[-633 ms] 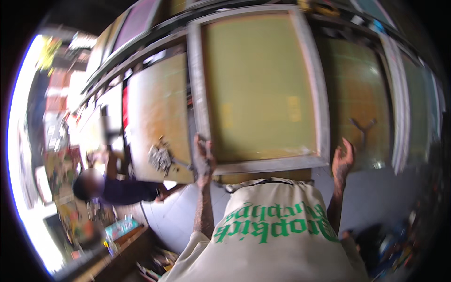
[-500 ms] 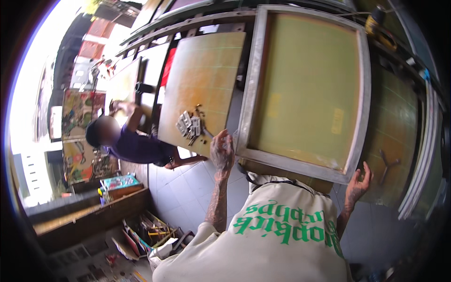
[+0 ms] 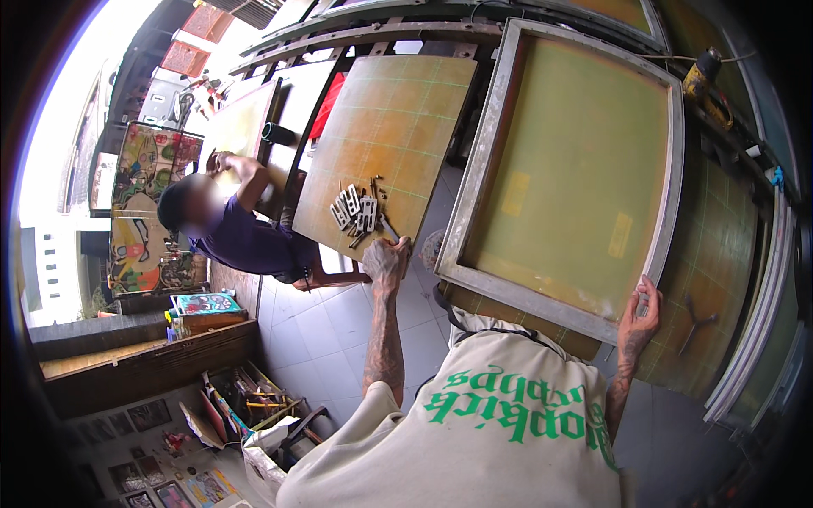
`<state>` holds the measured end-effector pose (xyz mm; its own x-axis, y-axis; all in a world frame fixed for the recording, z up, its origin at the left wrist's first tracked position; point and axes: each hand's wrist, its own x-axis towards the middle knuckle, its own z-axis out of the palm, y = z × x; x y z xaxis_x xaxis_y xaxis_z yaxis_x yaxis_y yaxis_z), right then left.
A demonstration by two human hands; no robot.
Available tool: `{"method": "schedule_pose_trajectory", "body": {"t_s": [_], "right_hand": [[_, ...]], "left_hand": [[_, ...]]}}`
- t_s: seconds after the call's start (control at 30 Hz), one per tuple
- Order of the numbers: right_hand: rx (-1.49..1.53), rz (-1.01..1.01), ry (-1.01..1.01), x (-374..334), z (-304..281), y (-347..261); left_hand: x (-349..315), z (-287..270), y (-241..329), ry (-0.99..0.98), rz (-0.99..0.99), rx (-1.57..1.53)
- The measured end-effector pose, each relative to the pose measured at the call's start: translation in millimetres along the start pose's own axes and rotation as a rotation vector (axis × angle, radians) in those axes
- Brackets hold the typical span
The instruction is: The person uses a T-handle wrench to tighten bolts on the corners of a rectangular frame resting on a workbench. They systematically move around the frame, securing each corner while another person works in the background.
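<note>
My left hand (image 3: 386, 261) is at the near right corner of a tan board (image 3: 394, 110) marked with green lines. Its fingers are closed on the end of a grey wrench (image 3: 389, 229). Beside the wrench lie several slotted metal plates (image 3: 356, 209) and loose bolts (image 3: 378, 179). At the near right corner of a large screen printing frame (image 3: 555, 306), my right hand (image 3: 637, 322) has its thumb and bent fingers around the edge. The frame has grey bars and a yellow-green mesh (image 3: 584, 161); it lies on another board.
A co-worker in a dark shirt (image 3: 246, 245) bends over a board at left. A yellow-black power tool (image 3: 707, 89) rests at the far right. A Y-shaped tool (image 3: 697, 323) lies on the right board. A box of tools (image 3: 271, 449) stands near left.
My left hand has moved down and left and closed on the wrench. My right hand has come up onto the frame's corner. The view has shifted a little.
</note>
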<state>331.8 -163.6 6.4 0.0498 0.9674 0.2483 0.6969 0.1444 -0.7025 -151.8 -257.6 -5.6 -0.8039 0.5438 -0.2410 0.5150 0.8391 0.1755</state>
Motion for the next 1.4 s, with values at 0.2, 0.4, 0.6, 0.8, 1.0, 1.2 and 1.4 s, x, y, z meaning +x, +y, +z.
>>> {"method": "schedule_pose_trajectory", "body": {"t_s": [0.2, 0.4, 0.6, 0.8, 1.0, 1.2, 1.4], "right_hand": [[0.083, -0.013, -0.023, -22.0, 16.8, -33.0], [0.315, 0.073, -0.167, -42.1, 24.3, -88.6], [0.651, 0.212, -0.758, -57.3, 46.5, -125.5], [0.883, 0.461, -0.855, -77.9, 58.8, -129.9], [0.808, 0.435, -0.688, -100.7, 83.9, -113.8], [0.398, 0.513, -0.570, -126.3, 91.8, -152.9], [0.241, 0.179, -0.527, -149.8, 122.3, -192.0]], "left_hand": [[10.4, 8.2, -15.5, 0.089, 0.090, 0.112], [-23.0, -8.9, 16.8, -0.458, 0.029, -0.576], [-117.0, -30.1, 68.4, -1.004, 0.311, -1.194], [-140.1, -24.3, 91.4, -1.034, 0.797, -0.590], [-122.6, -29.7, 89.4, -1.133, 0.880, -0.609], [-59.2, -7.2, 56.5, -0.167, 0.809, -0.404], [10.4, 62.7, 39.5, -0.035, 0.899, -0.603]]}}
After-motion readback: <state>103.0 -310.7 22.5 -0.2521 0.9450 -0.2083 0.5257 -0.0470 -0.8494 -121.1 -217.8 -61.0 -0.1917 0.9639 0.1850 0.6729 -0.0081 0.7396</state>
